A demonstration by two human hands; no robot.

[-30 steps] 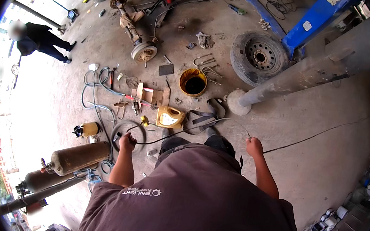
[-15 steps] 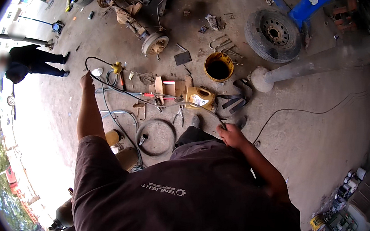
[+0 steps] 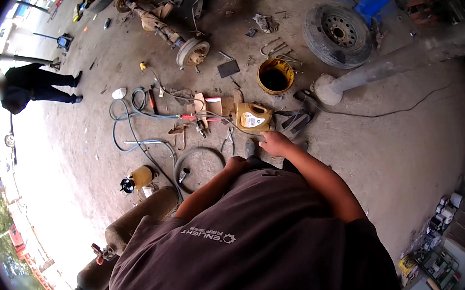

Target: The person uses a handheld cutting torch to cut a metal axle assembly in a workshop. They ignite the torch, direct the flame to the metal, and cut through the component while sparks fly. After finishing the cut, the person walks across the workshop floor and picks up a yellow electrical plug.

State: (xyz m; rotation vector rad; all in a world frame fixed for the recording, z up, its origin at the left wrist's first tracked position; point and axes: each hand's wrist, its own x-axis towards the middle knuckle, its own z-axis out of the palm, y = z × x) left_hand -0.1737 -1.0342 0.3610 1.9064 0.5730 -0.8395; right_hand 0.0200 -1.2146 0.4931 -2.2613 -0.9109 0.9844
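My right hand [image 3: 273, 142] is closed around a dark cable [image 3: 236, 125], in front of my belly and over the tan oil jug [image 3: 252, 117]. The cable runs left from it over some cardboard to a small yellow end piece [image 3: 143, 66] on the floor. Close to my shirt is my left hand [image 3: 236, 164], its fingers partly hidden; whether it holds anything does not show. A coiled grey hose [image 3: 178, 167] lies below and left of it. Beside the hose are pliers [image 3: 229, 142] and a blue-green hose [image 3: 123, 125].
Ahead are a yellow bucket of dark liquid [image 3: 275, 76], a wheel [image 3: 337, 36] and an axle with a brake drum [image 3: 192, 53]. A post [image 3: 375, 79] slopes off to the right. Gas cylinders [image 3: 142, 219] lie at left, where another person [image 3: 40, 84] stands farther off.
My left hand has drawn back from the far left to my body, letting go of the cable there. The yellow end piece has moved up and left. My right hand has shifted forward and left.
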